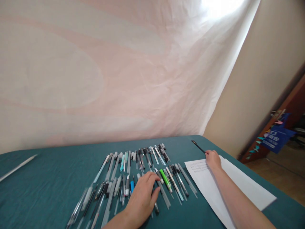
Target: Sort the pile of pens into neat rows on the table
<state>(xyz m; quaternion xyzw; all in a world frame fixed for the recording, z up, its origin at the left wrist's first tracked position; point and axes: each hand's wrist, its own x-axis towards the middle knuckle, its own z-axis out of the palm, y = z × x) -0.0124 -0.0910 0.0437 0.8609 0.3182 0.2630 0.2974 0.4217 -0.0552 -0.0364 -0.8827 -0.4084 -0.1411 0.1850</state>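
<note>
My left hand is over the front row of pens. Its thumb and index finger stand apart, with nothing visible between them; the other fingertips are partly hidden. A dark-tipped pen shows just below the thumb, and a bright green highlighter lies to the right of the fingers. Over the top of a sheet of paper with rows of handwriting, my right hand is closed around a slim black pen. That pen points up and left, past the paper's edge.
A second row of pens lies farther back on the green tablecloth. Another white sheet sits under my right forearm. At far left is a long pale stick. A pale curtain hangs behind; a door stands at right.
</note>
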